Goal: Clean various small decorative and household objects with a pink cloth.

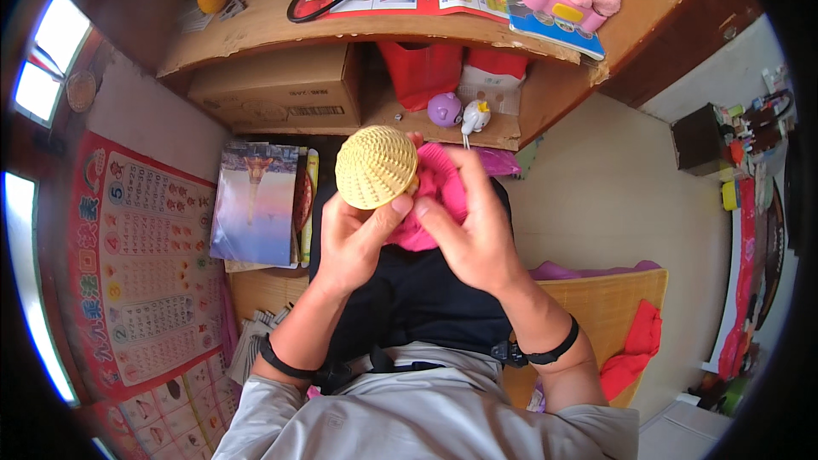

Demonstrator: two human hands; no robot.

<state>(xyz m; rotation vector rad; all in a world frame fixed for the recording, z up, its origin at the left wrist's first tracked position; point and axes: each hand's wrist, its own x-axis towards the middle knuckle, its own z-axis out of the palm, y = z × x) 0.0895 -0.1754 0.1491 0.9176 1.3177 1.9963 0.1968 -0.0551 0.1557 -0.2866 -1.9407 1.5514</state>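
Observation:
Above my lap, my left hand [351, 243] is closed around the underside of a pale yellow ribbed dome [375, 169]; its thumb presses near the lower rim. The dome looks like a small textured cap, and I cannot make out its exact kind. Beside it, touching on the right, is a bright pink piece of cloth [439, 187], bunched up. My right hand [477, 243] grips this cloth, thumb in front, with the fingers behind it slightly blurred. The place where the dome and the cloth meet is partly hidden by both thumbs.
Ahead stands a wooden desk [256, 21] with a shelf holding a cardboard box [281, 89], a purple ball-like toy [444, 109] and a white toy [476, 117]. Books [256, 204] lie at left. A red cloth [632, 349] rests on the yellowish bench [579, 311] at right.

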